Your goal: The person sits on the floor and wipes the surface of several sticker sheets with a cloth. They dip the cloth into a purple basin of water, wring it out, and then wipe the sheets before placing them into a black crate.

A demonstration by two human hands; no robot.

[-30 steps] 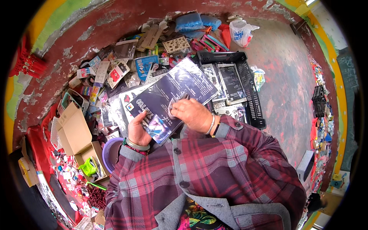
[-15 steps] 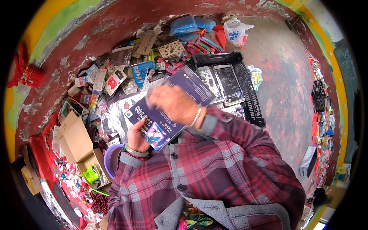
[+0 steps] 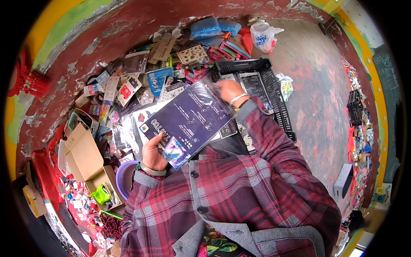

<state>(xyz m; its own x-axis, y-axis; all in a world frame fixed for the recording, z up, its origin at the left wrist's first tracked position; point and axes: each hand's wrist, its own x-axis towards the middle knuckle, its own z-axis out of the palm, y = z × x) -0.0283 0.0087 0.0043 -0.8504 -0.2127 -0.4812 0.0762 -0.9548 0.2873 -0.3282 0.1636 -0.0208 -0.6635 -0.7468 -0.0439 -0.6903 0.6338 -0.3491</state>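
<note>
A flat dark blue printed sheet pack (image 3: 188,118) in shiny clear plastic lies slanted in front of my chest. My left hand (image 3: 153,154) grips its lower left edge, thumb on top and fingers underneath. At the upper right end, my right hand (image 3: 231,91) is closed on the clear plastic at the corner; its fingertips are partly hidden. A black plastic crate (image 3: 280,109) stands just beyond my right hand. Inside it lie similar flat packs (image 3: 255,92) with black and white prints. More white printed sheets (image 3: 143,115) peek out beneath the pack's left side.
Mixed packaged goods pile up along the red wall, with a blue pouch (image 3: 159,79) and a patterned card (image 3: 192,55) among them. An open cardboard box (image 3: 83,152) and a purple bucket (image 3: 124,177) stand at the left. A white plastic bag (image 3: 263,36) sits at the back.
My right hand has moved from over the middle of the pack to its upper right corner, uncovering the printed face. My left hand keeps its hold.
</note>
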